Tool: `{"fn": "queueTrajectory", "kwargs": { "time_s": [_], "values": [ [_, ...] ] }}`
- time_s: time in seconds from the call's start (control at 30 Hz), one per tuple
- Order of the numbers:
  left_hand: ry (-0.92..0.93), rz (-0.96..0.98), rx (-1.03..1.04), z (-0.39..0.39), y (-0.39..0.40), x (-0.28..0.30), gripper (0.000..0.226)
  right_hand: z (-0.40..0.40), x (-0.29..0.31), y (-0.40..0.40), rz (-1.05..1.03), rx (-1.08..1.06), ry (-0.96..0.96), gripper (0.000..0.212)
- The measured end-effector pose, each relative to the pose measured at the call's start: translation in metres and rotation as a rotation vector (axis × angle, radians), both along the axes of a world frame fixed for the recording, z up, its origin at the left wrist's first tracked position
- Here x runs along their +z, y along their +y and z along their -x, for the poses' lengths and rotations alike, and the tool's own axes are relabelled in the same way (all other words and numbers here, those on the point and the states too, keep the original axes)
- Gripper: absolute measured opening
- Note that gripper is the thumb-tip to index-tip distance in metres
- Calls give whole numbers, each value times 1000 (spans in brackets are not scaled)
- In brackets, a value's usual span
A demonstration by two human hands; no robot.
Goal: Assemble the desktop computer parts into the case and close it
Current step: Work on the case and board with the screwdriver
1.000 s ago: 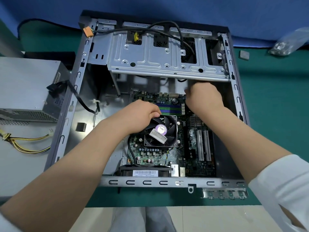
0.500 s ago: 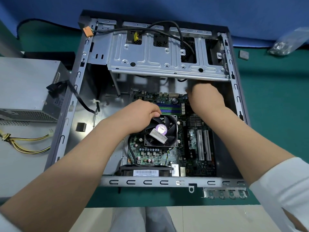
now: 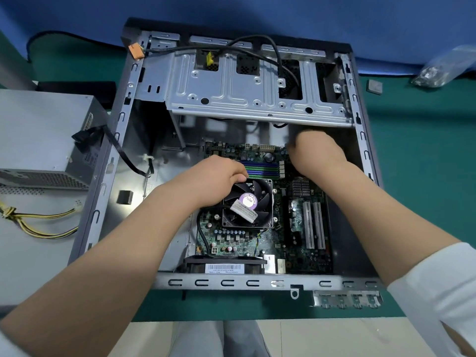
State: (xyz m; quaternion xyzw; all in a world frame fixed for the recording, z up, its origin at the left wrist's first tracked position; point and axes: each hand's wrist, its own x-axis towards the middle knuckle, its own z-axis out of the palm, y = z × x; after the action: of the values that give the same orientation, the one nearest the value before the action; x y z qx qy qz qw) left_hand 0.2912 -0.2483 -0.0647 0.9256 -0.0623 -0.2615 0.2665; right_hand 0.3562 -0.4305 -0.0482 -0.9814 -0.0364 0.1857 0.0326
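Observation:
The open computer case (image 3: 231,282) lies flat on a green mat. Inside it sits the motherboard (image 3: 301,253) with a black CPU fan (image 3: 248,202) that carries a purple label. My left hand (image 3: 213,176) grips the fan's far left corner, fingers curled over its frame. My right hand (image 3: 316,153) is curled down over the board's far right corner, just below the silver drive cage (image 3: 231,99). Its fingertips and whatever lies under them are hidden.
A grey power supply (image 3: 38,137) with yellow and black wires (image 3: 38,228) stands left of the case. A black cable with an orange connector (image 3: 136,51) runs over the drive cage. A small chip (image 3: 374,86) and a plastic bag (image 3: 435,73) lie at the far right.
My right hand has shifted slightly to the right at the board's far corner. My left hand stays on the fan.

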Motion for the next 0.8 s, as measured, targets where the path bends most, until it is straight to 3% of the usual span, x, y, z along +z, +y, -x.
{"fn": "queueTrajectory", "kwargs": {
  "time_s": [0.1, 0.23, 0.47, 0.67, 0.8],
  "values": [
    [-1, 4, 4, 0, 0, 0, 27, 1, 0, 2, -22, -19, 9, 22],
    [4, 4, 3, 0, 1, -1, 28, 3, -3, 1, 10, -17, -64, 9],
    [9, 2, -2, 1, 0, 0, 28, 2, -2, -1, -20, -4, -1, 11],
    [9, 1, 4, 1, -1, 0, 28, 3, -3, -1, 54, 13, -88, 11],
    [5, -1, 7, 0, 0, 0, 27, 3, -3, 0, -14, -17, -30, 14]
  ]
}}
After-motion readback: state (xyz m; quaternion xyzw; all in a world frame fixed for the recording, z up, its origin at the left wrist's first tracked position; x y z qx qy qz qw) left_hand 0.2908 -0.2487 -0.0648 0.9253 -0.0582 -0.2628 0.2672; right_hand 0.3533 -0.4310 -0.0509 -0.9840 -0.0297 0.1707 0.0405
